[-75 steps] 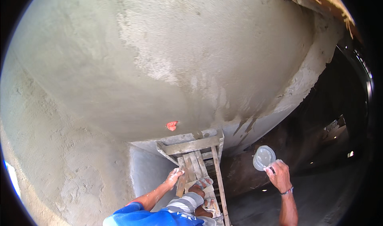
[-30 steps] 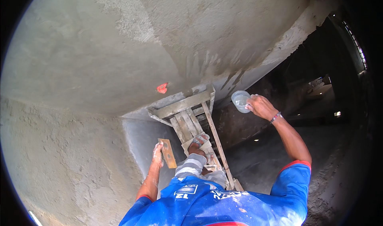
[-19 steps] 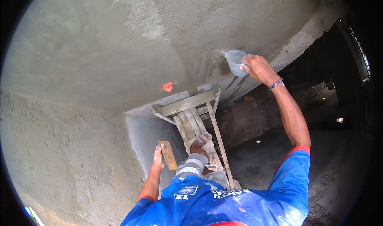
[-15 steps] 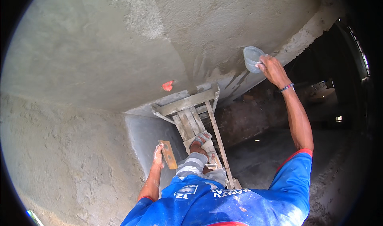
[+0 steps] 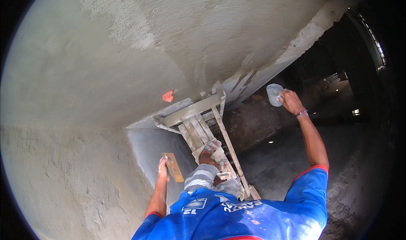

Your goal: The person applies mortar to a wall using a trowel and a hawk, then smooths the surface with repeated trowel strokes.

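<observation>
My right hand (image 5: pixel 291 101) is closed round the edge of a pale, translucent plastic dipper (image 5: pixel 274 94), held out to the right, apart from the wall. What is inside the dipper cannot be made out. Lower on the left, my left hand (image 5: pixel 163 167) grips a flat, yellow-brown plasterer's float (image 5: pixel 174 168), its long face turned outward. Light grey smears coat the fingers of that hand. In front, the grey plastered wall (image 5: pixel 127 70) carries dark wet streaks near its right edge. A small red patch (image 5: pixel 168 96) shows on it.
My feet stand on a narrow wooden plank scaffold (image 5: pixel 194 130) with a crossbar against the wall. A slanting wooden brace (image 5: pixel 228 142) runs along its right side. Rough plaster covers the left wall (image 5: pixel 76 176). To the right lies a dark room well below.
My right hand has drawn the dipper down and away from the wall. The view has shifted a little; my left hand keeps its hold on the float.
</observation>
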### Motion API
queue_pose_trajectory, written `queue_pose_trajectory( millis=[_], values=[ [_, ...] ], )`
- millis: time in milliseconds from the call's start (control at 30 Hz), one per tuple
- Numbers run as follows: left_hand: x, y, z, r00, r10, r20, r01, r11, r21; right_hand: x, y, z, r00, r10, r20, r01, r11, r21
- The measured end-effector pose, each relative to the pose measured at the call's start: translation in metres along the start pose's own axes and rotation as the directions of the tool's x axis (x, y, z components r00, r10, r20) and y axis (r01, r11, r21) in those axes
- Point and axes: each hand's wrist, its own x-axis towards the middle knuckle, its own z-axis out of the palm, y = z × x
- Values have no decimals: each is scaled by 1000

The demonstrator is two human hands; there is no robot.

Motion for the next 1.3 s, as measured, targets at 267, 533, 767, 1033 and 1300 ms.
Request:
queue_pose_trajectory(
  millis=[267, 533, 767, 1033, 1300],
  values=[
    [0, 0, 0, 999, 3, -53, -2, 1000, 22, 106, -28, -41, 981, -174, 89, 180, 981, -74],
    [10, -2, -8, 998, -11, -56, 13, 999, 47, 89, 18, -34, 983, 124, -136, -140, 983, -121],
    [20, -3, -18, 999, -24, -36, 26, 999, 37, 19, 49, 17, 956, 275, -102, -285, 952, -110],
    [21, 1, -35, 999, -28, -23, 27, 997, -68, 62, 33, 40, 988, 7, 153, 2, 998, -61],
    [26, 1, -37, 1000, 10, -28, -12, 995, -97, 138, 83, 13, 982, 188, -9, -184, 948, -260]
  ],
)
